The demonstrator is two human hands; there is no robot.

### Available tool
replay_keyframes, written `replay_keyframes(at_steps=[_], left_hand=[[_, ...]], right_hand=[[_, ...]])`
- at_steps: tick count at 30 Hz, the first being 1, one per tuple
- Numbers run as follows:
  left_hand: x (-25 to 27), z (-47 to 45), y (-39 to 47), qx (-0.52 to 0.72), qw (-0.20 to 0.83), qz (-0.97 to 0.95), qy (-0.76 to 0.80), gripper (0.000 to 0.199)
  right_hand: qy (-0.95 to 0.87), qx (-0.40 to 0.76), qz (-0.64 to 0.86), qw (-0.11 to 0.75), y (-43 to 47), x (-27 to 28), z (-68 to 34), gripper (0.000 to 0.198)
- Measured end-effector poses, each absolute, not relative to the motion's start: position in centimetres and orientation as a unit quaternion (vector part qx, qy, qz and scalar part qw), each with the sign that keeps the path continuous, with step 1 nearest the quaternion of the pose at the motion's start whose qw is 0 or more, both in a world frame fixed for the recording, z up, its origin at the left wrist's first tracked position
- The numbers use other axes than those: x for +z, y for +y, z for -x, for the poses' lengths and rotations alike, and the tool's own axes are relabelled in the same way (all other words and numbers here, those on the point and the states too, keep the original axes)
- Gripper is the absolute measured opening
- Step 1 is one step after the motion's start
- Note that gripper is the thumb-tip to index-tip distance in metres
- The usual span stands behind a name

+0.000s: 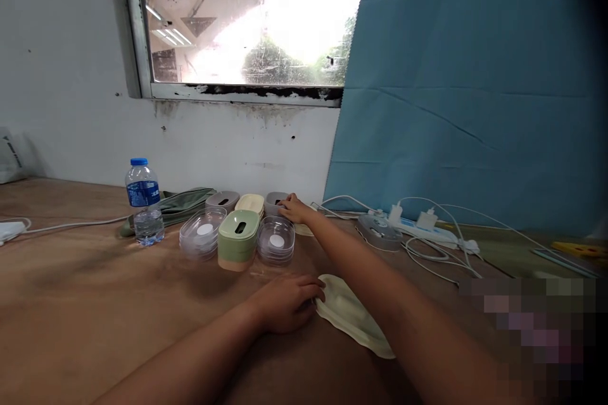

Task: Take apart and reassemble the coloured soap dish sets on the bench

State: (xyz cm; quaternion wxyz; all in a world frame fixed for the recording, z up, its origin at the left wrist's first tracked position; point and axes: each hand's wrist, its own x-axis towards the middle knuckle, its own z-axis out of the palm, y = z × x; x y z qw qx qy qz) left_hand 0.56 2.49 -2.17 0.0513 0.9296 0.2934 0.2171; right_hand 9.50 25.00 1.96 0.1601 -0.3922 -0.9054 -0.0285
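My left hand (291, 300) rests low over the table with its fingers curled on the left edge of a pale cream, tray-like piece with a wavy rim (349, 313). My right forearm passes over part of that piece. Farther away, my right hand (297, 210) grips the right side of a grey slotted lid (274, 200) at the back of the group. In front of it are stacked clear plastic trays (276, 243), each with a white round spot, and a stack of green slotted lids (239, 237). A cream stack (249, 204) stands behind the green one.
Left of these are more clear trays (203, 234), another grey slotted stack (223, 200), a water bottle (145, 202) and a dark green pouch (185, 204). To the right lie a grey device (379, 231), a power strip (422, 231) and loose white cables. Wall and window stand behind.
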Motion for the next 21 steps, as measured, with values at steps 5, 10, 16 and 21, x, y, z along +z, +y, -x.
replay_keyframes(at_steps=[5, 10, 16, 21], left_hand=[[-2.20, -0.54, 2.54, 0.213, 0.056, -0.930, 0.293, 0.025], [-2.19, -0.57, 2.55, 0.215, 0.062, -0.929, 0.296, 0.026], [-1.99, -0.61, 2.40, 0.216, 0.066, -0.928, 0.297, 0.026], [-1.87, -0.63, 2.27, 0.212, 0.068, -0.928, 0.300, 0.027]], right_hand=[[-0.910, -0.033, 0.386, 0.149, 24.50, 2.26, -9.98, 0.027], [-0.909, -0.030, 0.392, 0.136, 24.17, 2.43, -10.04, 0.027], [-0.910, -0.027, 0.394, 0.127, 24.26, 2.75, -10.25, 0.026], [-0.916, -0.023, 0.379, 0.126, 24.25, 2.82, -10.52, 0.025]])
